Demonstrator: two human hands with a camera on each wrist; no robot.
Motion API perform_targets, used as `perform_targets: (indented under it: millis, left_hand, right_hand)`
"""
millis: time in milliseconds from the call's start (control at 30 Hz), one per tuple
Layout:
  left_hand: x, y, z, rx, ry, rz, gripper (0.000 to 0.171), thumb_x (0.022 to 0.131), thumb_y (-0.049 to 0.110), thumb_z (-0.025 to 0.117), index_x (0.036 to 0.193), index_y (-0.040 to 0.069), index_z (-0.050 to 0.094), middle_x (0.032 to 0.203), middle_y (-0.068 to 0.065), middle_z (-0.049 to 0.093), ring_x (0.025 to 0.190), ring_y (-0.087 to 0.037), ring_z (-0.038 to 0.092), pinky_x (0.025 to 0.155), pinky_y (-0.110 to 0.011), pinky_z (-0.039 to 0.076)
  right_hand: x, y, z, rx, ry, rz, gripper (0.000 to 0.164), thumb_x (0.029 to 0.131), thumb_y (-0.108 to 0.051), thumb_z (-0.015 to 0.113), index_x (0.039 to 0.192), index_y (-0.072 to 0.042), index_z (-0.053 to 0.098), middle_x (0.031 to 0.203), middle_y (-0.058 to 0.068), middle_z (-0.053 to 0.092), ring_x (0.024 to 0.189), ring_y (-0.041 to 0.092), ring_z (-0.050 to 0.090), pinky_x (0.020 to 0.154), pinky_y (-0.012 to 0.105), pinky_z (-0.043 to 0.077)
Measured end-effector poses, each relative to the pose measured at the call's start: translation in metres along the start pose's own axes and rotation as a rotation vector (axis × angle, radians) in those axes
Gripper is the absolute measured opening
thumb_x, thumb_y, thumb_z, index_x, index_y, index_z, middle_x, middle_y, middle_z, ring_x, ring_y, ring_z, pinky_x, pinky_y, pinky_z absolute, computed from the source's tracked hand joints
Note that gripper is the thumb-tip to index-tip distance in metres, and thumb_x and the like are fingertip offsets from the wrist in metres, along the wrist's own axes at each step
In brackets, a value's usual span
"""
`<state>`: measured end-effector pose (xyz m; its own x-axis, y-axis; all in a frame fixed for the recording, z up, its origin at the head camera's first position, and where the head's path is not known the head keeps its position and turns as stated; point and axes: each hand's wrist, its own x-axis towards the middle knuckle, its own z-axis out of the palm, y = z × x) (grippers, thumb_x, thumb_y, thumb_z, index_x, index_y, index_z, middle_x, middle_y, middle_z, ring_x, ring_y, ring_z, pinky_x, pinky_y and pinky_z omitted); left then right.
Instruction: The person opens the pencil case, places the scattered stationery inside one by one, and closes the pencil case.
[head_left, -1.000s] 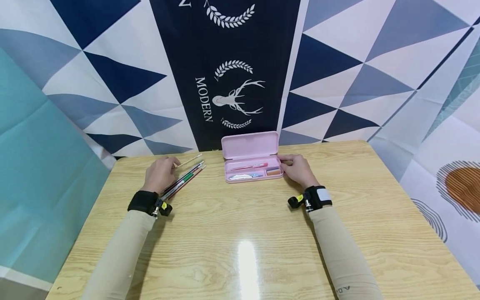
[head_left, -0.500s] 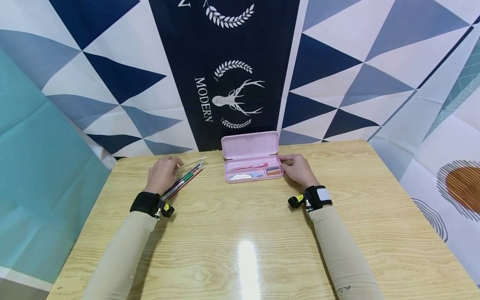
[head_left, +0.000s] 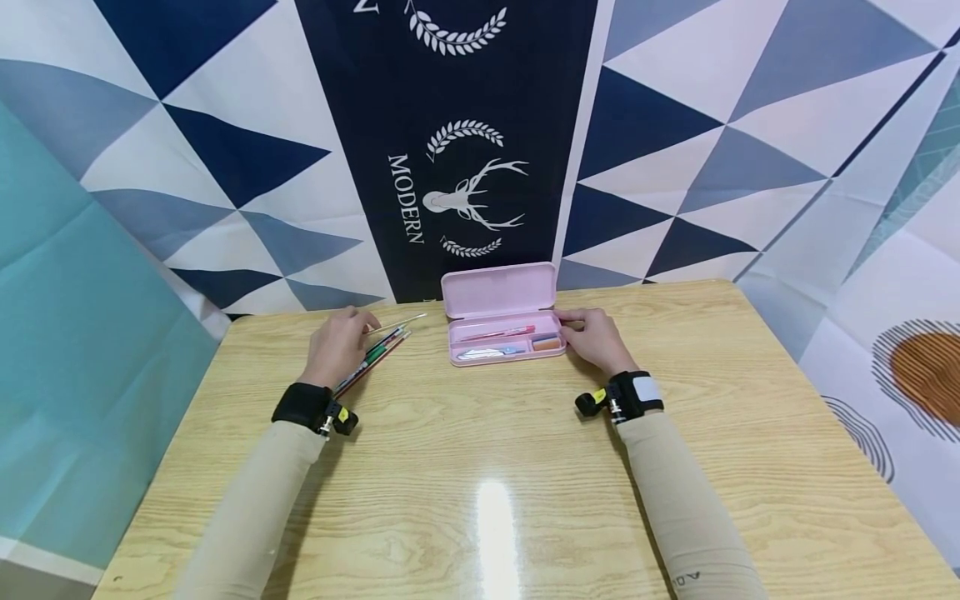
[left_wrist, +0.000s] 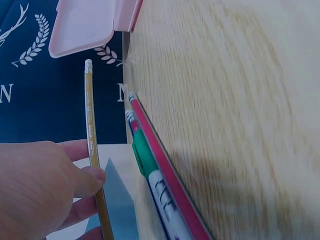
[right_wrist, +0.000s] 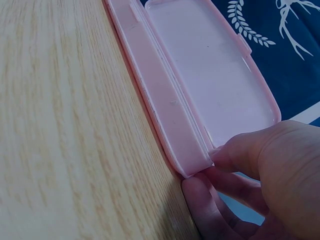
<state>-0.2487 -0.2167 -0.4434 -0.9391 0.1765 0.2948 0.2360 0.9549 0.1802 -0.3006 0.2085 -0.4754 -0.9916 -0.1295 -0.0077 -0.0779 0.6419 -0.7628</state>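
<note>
Pinching a yellow pencil (left_wrist: 90, 115) in the left hand (head_left: 335, 347), gripping the pencil case (head_left: 498, 292) with the right hand (head_left: 597, 340)

Pencil: over the left part of the desk (head_left: 420, 458), close to the far edge, between the far-left corner and the case. White rubber end points at the case; other end not in view.

Left grip: thumb on top, fingers behind, closed down to pencil thickness. Pencil slightly tilted in the head view.

Right grip: thumb on the rim at the case's right end, fingers against the outside wall. Gap no wider than the case wall, as far as I can tell. Case sits at the far edge, lid up; red pen (head_left: 525, 331) in the long rear slot, eraser (head_left: 547, 343) in the small front-right one.

Handling, my read: pencil is light and stiff, smooth paint so it could roll between finger and thumb. Point would be the fragile bit. Best hold is mid-shaft. Case looks like light, rigid plastic, likely to slide if knocked; hold by an end wall, not the lid.

Watch out: loose bunch of pens and pencils (head_left: 382, 354) just beside the left hand, easy to brush.
</note>
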Motion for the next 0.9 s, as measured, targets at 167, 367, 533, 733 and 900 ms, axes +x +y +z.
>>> perform_targets:
  millis: [167,367,533,733,900]
  left_hand:
    - [0.002,0.002,0.005,0.006,0.008,0.026,0.033,0.082,-0.009,0.069,0.107,0.012,0.074,0.093,-0.011,0.066,0.084,-0.028,0.064,0.06,-0.043,0.057]
    - [0.006,0.011,0.008,-0.006,-0.007,0.009,0.033,0.084,-0.008,0.068,0.107,0.014,0.074,0.094,-0.01,0.066,0.084,-0.028,0.064,0.06,-0.046,0.057]
    - [0.011,0.018,0.009,-0.01,-0.009,0.012,0.035,0.081,-0.009,0.069,0.107,0.015,0.074,0.094,-0.01,0.066,0.085,-0.028,0.065,0.062,-0.047,0.057]
    - [0.016,0.027,0.014,-0.026,0.007,0.044,0.034,0.079,-0.006,0.073,0.106,0.014,0.075,0.092,-0.009,0.065,0.082,-0.027,0.064,0.061,-0.046,0.058]
    - [0.021,0.034,0.018,-0.04,0.026,0.069,0.026,0.082,0.0,0.075,0.104,0.014,0.076,0.089,-0.008,0.063,0.083,-0.026,0.063,0.063,-0.044,0.058]
  right_hand:
    - [-0.001,-0.002,0.0,0.005,-0.003,0.005,0.037,0.097,-0.012,0.06,0.134,-0.01,0.065,0.14,0.018,0.062,0.113,0.032,0.062,0.094,0.049,0.051]
    - [-0.001,-0.002,0.0,-0.002,0.0,0.001,0.037,0.097,-0.012,0.06,0.134,-0.01,0.065,0.139,0.019,0.062,0.114,0.032,0.062,0.095,0.05,0.052]
    - [0.0,-0.001,0.0,-0.003,0.002,0.0,0.037,0.097,-0.011,0.06,0.134,-0.009,0.065,0.138,0.019,0.063,0.112,0.032,0.063,0.092,0.049,0.052]
    - [0.0,-0.001,-0.001,-0.004,0.01,0.003,0.037,0.097,-0.011,0.06,0.133,-0.011,0.065,0.139,0.02,0.062,0.113,0.032,0.063,0.092,0.048,0.051]
    - [-0.001,-0.001,-0.001,0.0,0.008,0.007,0.037,0.097,-0.011,0.06,0.134,-0.011,0.065,0.14,0.02,0.061,0.115,0.033,0.061,0.094,0.05,0.051]
